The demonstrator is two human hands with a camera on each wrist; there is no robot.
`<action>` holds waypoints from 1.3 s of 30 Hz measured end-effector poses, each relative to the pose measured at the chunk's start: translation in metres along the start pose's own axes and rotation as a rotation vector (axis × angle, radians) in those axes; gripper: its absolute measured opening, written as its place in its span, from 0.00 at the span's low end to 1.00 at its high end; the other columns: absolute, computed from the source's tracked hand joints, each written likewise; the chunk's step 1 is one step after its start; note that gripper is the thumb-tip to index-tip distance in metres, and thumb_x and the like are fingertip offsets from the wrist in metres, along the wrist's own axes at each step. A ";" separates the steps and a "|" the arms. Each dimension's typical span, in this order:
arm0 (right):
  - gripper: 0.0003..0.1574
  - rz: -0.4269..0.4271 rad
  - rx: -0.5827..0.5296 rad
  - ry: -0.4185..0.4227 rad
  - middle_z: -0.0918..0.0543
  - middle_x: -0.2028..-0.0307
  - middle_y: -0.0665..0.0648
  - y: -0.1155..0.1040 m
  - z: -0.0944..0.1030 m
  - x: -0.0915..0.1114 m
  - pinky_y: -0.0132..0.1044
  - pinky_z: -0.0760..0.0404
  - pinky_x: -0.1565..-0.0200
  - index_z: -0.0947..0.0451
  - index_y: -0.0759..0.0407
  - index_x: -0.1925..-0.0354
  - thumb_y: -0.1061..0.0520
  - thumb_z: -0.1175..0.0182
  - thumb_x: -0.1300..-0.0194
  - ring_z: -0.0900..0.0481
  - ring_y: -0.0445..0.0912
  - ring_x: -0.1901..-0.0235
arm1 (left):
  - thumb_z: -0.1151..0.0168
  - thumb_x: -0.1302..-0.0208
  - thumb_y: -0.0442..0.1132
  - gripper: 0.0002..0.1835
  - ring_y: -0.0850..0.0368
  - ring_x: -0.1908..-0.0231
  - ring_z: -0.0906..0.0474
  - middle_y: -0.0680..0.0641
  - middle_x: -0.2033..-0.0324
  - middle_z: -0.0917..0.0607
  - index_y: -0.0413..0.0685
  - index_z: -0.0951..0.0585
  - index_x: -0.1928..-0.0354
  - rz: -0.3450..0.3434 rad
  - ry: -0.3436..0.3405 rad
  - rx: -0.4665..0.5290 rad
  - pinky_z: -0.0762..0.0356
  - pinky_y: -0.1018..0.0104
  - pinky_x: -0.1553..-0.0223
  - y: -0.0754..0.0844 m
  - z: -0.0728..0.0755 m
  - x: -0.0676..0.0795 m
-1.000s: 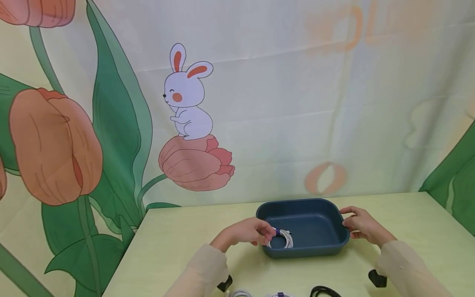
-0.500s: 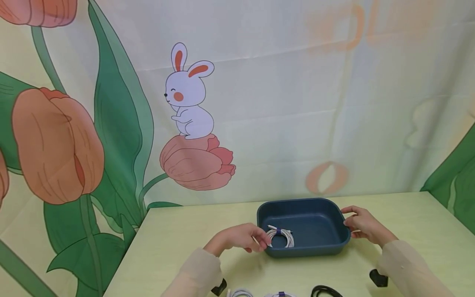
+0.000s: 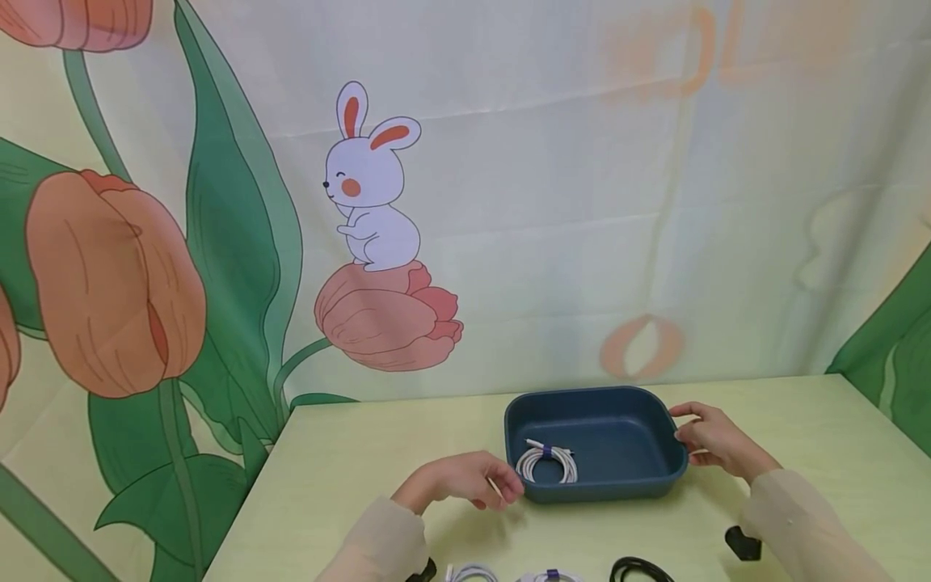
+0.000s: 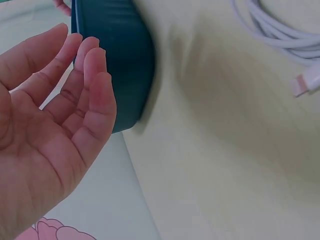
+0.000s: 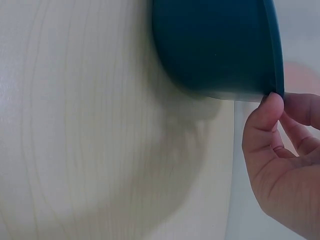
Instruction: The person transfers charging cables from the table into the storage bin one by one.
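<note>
White cable coil (image 3: pixel 570 469) is laid inside the blue tray (image 3: pixel 607 491), near its left end. The tray's right rim is pinched by the right hand (image 3: pixel 716 440); just beside its near left corner, the left hand (image 3: pixel 471 478) is held relaxed, gripping nothing. Wide worktop (image 3: pixel 364 453) is shown left of the tray, the back edge partly hidden by its far rim. In front, two pale coils (image 3: pixel 473 571) and a black cable (image 3: pixel 642 564) are spread.

The head view's bottom edge crops a white cable (image 3: pixel 473 569), a purple-strapped cable (image 3: pixel 553 575) and a black cable (image 3: pixel 640 561). Upper right, orange print (image 3: pixel 702 50) is blurred. The right wrist view's top edge crops the blue tray (image 5: pixel 215 45).
</note>
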State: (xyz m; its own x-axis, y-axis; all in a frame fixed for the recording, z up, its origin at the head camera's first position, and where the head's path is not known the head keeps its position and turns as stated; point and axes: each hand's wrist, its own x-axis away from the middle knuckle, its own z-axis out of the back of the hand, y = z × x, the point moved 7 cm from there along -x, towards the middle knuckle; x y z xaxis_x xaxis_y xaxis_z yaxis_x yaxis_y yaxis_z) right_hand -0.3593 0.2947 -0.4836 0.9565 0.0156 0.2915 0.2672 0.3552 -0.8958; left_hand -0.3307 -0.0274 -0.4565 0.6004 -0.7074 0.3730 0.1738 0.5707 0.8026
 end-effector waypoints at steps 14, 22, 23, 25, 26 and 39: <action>0.29 0.002 -0.007 -0.009 0.28 0.72 0.55 -0.003 0.000 -0.001 0.34 0.26 0.74 0.47 0.66 0.41 0.64 0.54 0.40 0.29 0.44 0.78 | 0.45 0.50 0.22 0.15 0.65 0.74 0.32 0.42 0.68 0.22 0.32 0.24 0.57 -0.011 -0.060 0.016 0.36 0.74 0.76 -0.012 -0.013 0.007; 0.29 -0.002 -0.010 -0.010 0.29 0.73 0.55 -0.003 0.000 0.000 0.34 0.26 0.74 0.47 0.66 0.41 0.64 0.54 0.40 0.30 0.44 0.79 | 0.41 0.49 0.27 0.13 0.66 0.76 0.31 0.55 0.73 0.22 0.41 0.22 0.60 -0.015 -0.111 0.016 0.33 0.76 0.76 -0.026 -0.018 0.007; 0.29 -0.001 -0.010 -0.011 0.29 0.73 0.55 -0.003 0.000 0.000 0.34 0.26 0.74 0.47 0.65 0.41 0.64 0.54 0.40 0.30 0.43 0.79 | 0.41 0.50 0.26 0.13 0.66 0.75 0.31 0.54 0.73 0.22 0.41 0.22 0.60 -0.009 -0.106 0.025 0.33 0.75 0.76 -0.027 -0.019 0.008; 0.29 0.001 -0.010 -0.012 0.29 0.73 0.55 -0.003 0.000 0.000 0.34 0.26 0.75 0.47 0.65 0.41 0.64 0.53 0.41 0.30 0.43 0.79 | 0.41 0.50 0.27 0.14 0.65 0.75 0.30 0.53 0.72 0.22 0.40 0.23 0.59 -0.001 -0.095 0.039 0.33 0.74 0.76 -0.029 -0.020 0.010; 0.29 0.002 -0.010 -0.013 0.30 0.73 0.55 -0.003 0.000 0.000 0.34 0.26 0.75 0.46 0.65 0.41 0.64 0.53 0.41 0.31 0.43 0.79 | 0.41 0.51 0.25 0.14 0.64 0.75 0.31 0.51 0.72 0.22 0.36 0.23 0.59 0.020 -0.076 0.062 0.34 0.74 0.76 -0.028 -0.020 0.012; 0.30 -0.007 -0.007 -0.006 0.30 0.74 0.54 0.000 0.000 0.000 0.34 0.26 0.75 0.46 0.65 0.41 0.64 0.53 0.41 0.30 0.43 0.80 | 0.42 0.50 0.24 0.15 0.63 0.72 0.30 0.44 0.69 0.21 0.34 0.24 0.58 0.012 -0.007 0.078 0.34 0.73 0.75 -0.041 -0.024 0.020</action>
State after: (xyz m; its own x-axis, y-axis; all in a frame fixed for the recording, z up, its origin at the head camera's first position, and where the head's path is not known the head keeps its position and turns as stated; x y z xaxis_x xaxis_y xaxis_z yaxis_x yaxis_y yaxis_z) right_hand -0.3594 0.2948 -0.4835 0.9540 0.0184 0.2993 0.2745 0.3485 -0.8962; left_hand -0.3069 -0.0545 -0.4930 0.5969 -0.7037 0.3854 0.1052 0.5448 0.8319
